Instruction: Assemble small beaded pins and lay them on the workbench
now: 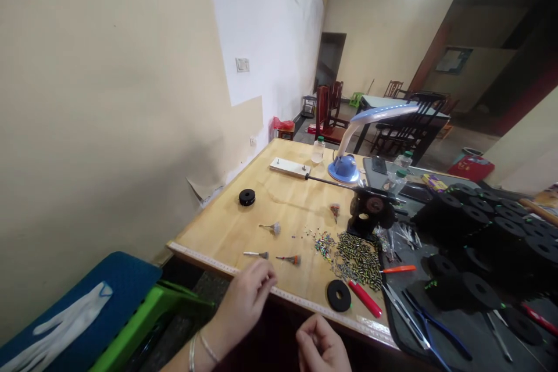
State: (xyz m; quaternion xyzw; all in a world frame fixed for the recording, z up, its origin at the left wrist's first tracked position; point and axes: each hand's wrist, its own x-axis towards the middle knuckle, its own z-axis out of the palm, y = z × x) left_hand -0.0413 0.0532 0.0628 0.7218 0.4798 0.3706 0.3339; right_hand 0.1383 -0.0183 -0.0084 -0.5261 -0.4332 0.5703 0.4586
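Observation:
My left hand [248, 297], with bracelets on the wrist, is closed over the table's front edge, fingers curled and pressed together. My right hand [321, 344] is closed in a pinch, lower and to the right, just off the edge. Whatever either hand holds is hidden or too thin to see. Just beyond my left hand lie a small white-handled tuft [256, 254] and an orange-banded tuft [291, 259]; a pale fan-shaped tuft [271, 227] lies farther back. A black foam ring [339, 295] and a red tube [365, 299] lie beyond my right hand.
Loose small striped pieces [360, 258] are spread before a black clamp-like device [370, 209]. A blue lamp [344, 167] stands behind. Scissors [405, 315], pliers [436, 325] and black foam spools [471, 290] cover the right mat. A white glove [72, 325] lies on a blue seat.

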